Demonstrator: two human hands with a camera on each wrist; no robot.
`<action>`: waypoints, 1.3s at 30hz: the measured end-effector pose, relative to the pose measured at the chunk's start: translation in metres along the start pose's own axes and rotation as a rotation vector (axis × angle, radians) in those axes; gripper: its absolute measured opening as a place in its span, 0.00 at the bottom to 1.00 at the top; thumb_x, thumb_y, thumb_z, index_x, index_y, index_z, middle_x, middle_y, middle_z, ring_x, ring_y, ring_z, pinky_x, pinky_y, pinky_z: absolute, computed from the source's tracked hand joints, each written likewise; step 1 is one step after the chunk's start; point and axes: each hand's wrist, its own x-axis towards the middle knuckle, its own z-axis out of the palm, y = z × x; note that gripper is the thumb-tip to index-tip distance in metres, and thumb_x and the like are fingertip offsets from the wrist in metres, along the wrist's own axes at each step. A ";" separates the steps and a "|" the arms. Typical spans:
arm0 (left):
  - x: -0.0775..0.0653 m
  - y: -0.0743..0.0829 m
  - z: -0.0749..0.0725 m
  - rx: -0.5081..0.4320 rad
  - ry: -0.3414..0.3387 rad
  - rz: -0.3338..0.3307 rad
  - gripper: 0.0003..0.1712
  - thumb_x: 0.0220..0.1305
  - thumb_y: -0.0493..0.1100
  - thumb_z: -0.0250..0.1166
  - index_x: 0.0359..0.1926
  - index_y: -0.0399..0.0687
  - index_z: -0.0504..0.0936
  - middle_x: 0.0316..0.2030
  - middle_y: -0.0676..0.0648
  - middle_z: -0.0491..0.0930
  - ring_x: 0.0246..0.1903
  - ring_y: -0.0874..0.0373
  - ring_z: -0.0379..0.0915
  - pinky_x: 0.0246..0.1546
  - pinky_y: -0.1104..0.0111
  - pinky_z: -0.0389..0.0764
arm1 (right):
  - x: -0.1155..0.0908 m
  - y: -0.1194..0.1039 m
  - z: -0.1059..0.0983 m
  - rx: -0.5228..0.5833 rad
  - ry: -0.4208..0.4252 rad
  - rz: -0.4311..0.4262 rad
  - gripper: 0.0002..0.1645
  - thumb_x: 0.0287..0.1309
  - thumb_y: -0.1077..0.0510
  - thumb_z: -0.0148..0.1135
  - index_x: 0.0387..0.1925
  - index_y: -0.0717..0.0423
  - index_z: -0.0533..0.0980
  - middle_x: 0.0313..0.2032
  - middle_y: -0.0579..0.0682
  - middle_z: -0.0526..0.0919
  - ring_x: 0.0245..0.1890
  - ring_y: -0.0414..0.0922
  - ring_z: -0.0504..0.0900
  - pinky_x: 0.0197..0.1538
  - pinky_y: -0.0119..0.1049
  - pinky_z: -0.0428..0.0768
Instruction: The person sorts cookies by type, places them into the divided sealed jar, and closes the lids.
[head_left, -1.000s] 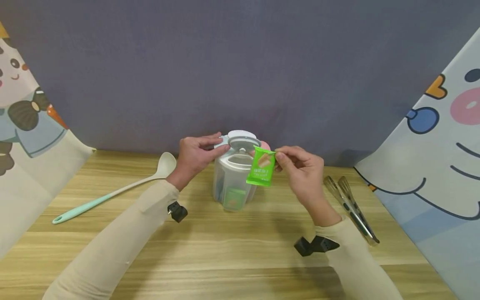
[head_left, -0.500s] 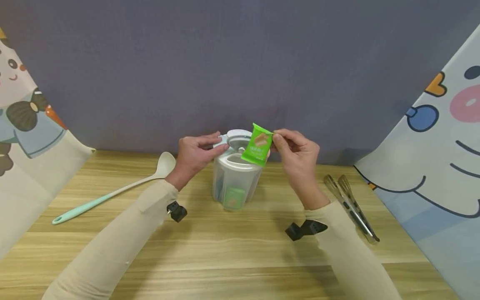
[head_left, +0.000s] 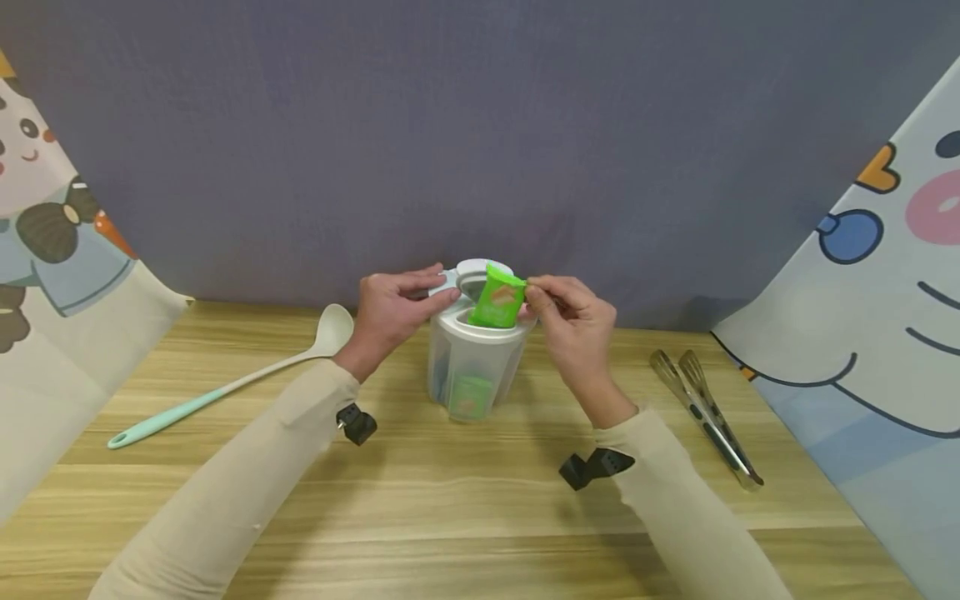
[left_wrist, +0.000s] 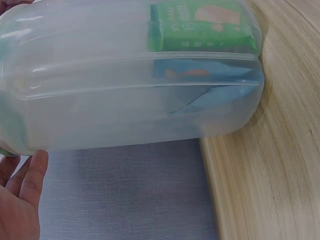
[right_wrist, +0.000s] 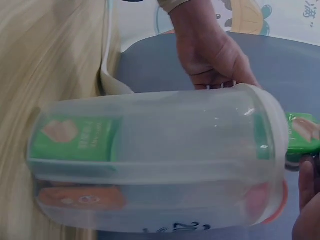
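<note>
A clear plastic storage container [head_left: 491, 354] with a white lid stands upright at the table's back, its white flap [head_left: 471, 266] raised. My left hand [head_left: 392, 307] grips the lid's pale-blue side between thumb and fingers. My right hand [head_left: 576, 329] pinches one top corner of a green snack packet [head_left: 498, 298] between thumb and fingers. The packet tilts, and its lower end is at the front opening, slightly inside. Within the container, another green packet [left_wrist: 205, 25] and a blue packet [left_wrist: 215, 85] lie in separate compartments. An orange packet [right_wrist: 82, 197] shows in the right wrist view.
At left lies a long ladle [head_left: 225, 387] with a mint handle. Metal tongs [head_left: 708, 421] lie at right. A grey cloth backdrop [head_left: 480, 125] rises right behind the container, with printed cartoon panels on both sides.
My right hand has moved left, first up and then slightly down, bringing the green snack packet from in front of the container to its opening. My left hand stays on the lid.
</note>
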 end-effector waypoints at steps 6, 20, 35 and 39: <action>-0.001 0.001 0.000 -0.008 -0.002 -0.016 0.13 0.49 0.31 0.74 0.35 0.26 0.84 0.41 0.33 0.80 0.43 0.47 0.80 0.36 0.59 0.81 | -0.008 0.004 -0.001 -0.046 -0.047 0.018 0.07 0.49 0.77 0.64 0.33 0.74 0.81 0.32 0.62 0.82 0.29 0.46 0.82 0.31 0.32 0.81; -0.001 0.000 -0.001 -0.007 0.000 -0.019 0.13 0.49 0.32 0.73 0.36 0.27 0.84 0.41 0.33 0.80 0.43 0.47 0.80 0.35 0.70 0.81 | -0.014 0.011 -0.002 -0.144 -0.106 -0.016 0.08 0.47 0.75 0.67 0.31 0.65 0.84 0.22 0.51 0.80 0.24 0.43 0.67 0.25 0.28 0.66; -0.001 0.000 0.000 -0.009 -0.001 -0.028 0.13 0.49 0.32 0.74 0.35 0.27 0.84 0.41 0.33 0.80 0.42 0.48 0.80 0.35 0.70 0.81 | -0.008 -0.004 0.002 -0.089 0.028 0.009 0.07 0.48 0.83 0.60 0.32 0.80 0.78 0.31 0.70 0.80 0.27 0.39 0.76 0.26 0.24 0.72; -0.002 0.000 0.000 -0.014 0.004 -0.027 0.13 0.49 0.32 0.74 0.35 0.27 0.84 0.41 0.33 0.80 0.42 0.48 0.81 0.35 0.70 0.81 | -0.004 -0.008 0.004 -0.136 0.064 0.109 0.07 0.54 0.76 0.61 0.36 0.79 0.78 0.35 0.71 0.80 0.30 0.37 0.76 0.28 0.25 0.72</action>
